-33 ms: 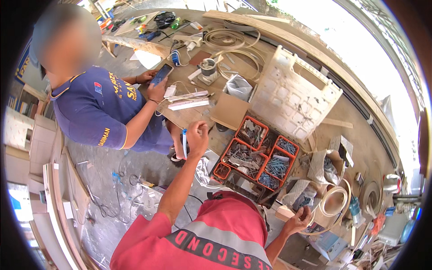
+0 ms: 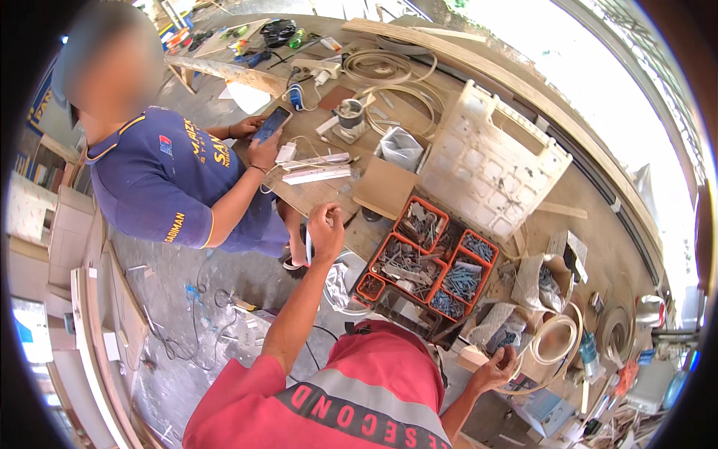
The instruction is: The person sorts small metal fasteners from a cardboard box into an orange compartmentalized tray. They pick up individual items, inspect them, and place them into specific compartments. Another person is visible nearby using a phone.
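My left hand (image 2: 327, 230) is raised near the front edge of the workbench (image 2: 318, 196), its fingers curled together; what they hold, if anything, is hidden. A narrow pale-blue strip (image 2: 308, 245) shows beside its wrist, and I cannot tell whether the hand holds it. To the right, my right hand (image 2: 493, 372) has loosely bent fingers apart, with nothing visible in them, next to a small wood block (image 2: 472, 358). Between my hands lies an opened organizer case with orange compartments (image 2: 383, 249) full of screws and metal bits. Its translucent lid (image 2: 490, 161) leans back, raised.
A co-worker (image 2: 161, 179) stands at the left, holding a phone (image 2: 272, 125). On the bench are a trim router (image 2: 349, 118), coiled edging strip (image 2: 378, 67), cardboard (image 2: 385, 185) and a roll of edging (image 2: 555, 334). Cables (image 2: 196, 352) lie on the floor.
The view has shifted very slightly. My left hand has turned a little and the strip beside its wrist looks paler. My right hand and the co-worker stay nearly still.
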`<state>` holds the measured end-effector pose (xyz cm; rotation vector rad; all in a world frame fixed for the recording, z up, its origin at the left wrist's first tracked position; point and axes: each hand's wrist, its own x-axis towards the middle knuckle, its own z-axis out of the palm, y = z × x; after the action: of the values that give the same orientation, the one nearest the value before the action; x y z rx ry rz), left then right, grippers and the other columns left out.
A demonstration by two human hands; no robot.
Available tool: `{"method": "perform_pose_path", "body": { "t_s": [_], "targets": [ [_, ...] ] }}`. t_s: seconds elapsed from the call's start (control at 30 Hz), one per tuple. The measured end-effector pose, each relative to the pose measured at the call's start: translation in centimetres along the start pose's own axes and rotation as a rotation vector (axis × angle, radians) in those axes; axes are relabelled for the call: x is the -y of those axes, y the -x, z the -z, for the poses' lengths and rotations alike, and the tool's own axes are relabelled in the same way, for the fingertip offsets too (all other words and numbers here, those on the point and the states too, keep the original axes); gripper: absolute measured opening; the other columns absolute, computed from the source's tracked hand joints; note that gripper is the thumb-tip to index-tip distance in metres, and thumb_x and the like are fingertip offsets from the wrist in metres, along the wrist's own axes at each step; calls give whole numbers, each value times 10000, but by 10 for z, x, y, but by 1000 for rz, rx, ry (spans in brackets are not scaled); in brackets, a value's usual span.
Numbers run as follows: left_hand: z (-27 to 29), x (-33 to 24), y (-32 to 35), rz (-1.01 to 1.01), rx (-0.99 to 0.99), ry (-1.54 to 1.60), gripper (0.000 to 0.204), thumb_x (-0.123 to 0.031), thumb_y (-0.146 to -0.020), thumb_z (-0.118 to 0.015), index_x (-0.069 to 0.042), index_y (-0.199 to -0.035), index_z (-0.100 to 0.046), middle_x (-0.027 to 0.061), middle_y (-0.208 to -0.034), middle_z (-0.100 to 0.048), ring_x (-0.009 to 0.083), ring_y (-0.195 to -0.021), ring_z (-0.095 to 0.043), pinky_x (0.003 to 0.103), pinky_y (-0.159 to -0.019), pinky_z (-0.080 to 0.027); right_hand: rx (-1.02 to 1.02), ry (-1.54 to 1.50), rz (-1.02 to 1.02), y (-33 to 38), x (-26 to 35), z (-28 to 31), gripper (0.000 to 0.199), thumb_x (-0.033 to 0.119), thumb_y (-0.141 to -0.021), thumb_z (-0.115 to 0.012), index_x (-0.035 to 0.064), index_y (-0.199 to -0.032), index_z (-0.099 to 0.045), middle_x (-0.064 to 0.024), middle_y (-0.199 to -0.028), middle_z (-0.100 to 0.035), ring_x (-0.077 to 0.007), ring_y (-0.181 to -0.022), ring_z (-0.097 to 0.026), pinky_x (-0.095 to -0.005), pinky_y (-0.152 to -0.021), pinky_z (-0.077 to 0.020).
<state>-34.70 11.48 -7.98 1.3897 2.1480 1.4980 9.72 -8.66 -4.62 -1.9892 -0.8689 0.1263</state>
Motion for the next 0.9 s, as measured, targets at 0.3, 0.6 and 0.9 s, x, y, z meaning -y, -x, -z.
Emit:
{"method": "perform_pose_path", "body": {
  "t_s": [0.3, 0.6, 0.9],
  "targets": [
    [-43, 15, 1, -374, 229, 62, 195, 9, -820, -658, -41, -999, -598, 162, -955, -622, 388, -899, -609, 471, -769, -513, -44, 29, 12, -23, 1, -28, 246, 36, -976, -613, -44, -1198, -683, -158, -1143, -726, -247, -1031, -700, -355, -925, -540],
    [-49, 22, 2, -278, 193, -47, 214, -35, -853, -611, -21, -1061, -561, 172, -970, -595, 401, -914, -584, 497, -799, -488, -68, 62, 52, -23, 30, -34, 233, 83, -1002, -615, -41, -1185, -686, -124, -1086, -718, -213, -952, -675, -339, -866, -536],
    [-47, 19, -2, -251, 230, -96, 289, -52, -823, -614, -20, -1102, -549, 175, -1017, -571, 401, -956, -562, 494, -824, -479, 131, -209, 605, -124, 236, -55, 205, 89, -1030, -559, -37, -1163, -652, -98, -1012, -651, -179, -938, -601, -310, -819, -511]
  ]
}}
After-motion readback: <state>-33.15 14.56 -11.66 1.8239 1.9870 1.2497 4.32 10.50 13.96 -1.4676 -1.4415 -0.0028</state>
